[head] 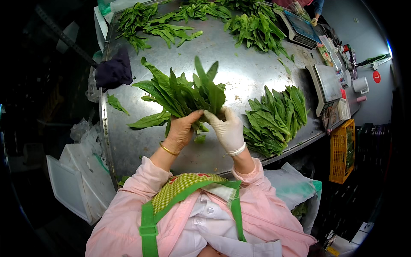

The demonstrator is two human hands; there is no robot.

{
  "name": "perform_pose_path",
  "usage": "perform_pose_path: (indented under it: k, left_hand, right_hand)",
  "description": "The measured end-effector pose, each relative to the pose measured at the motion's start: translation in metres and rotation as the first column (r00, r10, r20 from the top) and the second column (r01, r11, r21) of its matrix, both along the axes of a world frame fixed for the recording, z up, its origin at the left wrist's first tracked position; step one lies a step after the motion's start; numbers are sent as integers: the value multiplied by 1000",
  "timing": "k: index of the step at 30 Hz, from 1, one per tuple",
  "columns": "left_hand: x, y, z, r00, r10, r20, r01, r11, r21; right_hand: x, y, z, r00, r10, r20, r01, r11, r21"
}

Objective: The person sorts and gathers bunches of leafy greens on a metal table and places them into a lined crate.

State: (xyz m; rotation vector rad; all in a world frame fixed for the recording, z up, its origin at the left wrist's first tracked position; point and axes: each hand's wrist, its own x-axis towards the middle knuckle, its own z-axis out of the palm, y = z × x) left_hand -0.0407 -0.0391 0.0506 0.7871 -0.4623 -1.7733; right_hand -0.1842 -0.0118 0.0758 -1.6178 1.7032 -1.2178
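My bare left hand (pixel 181 129), with a gold-coloured bangle at the wrist, grips a bunch of long green leafy vegetables (pixel 173 91) by the stem end. The leaves fan out away from me above the metal table (pixel 196 157). My right hand (pixel 227 128), in a white glove, pinches at the same bunch from the right side; its fingertips are partly hidden among the leaves. Both thumbs nearly meet at the stems. To the right of my gloved hand lies a neat pile of the same leafy greens (pixel 277 120).
Heaps of greens (pixel 257 32) lie along the far side. A scale (pixel 326 85) stands at the right, another (pixel 298 27) beyond it, near another person's gloved hand (pixel 314 22). A dark cloth (pixel 115 70) hangs at the left edge. A yellow crate (pixel 342 151) stands lower right.
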Motion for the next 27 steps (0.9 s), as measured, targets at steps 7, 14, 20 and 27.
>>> perform_pose_path:
  k: [7,14,20,27]
  left_hand:
    - [-8,3,1,998,41,-46,-39,998,45]
    - [-18,2,-1,993,85,83,-83,996,-30]
    - [-22,4,-14,981,173,84,-176,984,27]
    - [-21,5,-16,991,132,-15,-130,985,111]
  right_hand:
    - [-1,6,-10,981,-155,113,142,983,117]
    - [-5,5,-17,978,10,207,-44,986,163]
    - [3,6,-27,785,-200,586,59,966,250]
    - [0,4,-34,729,-198,656,91,977,194]
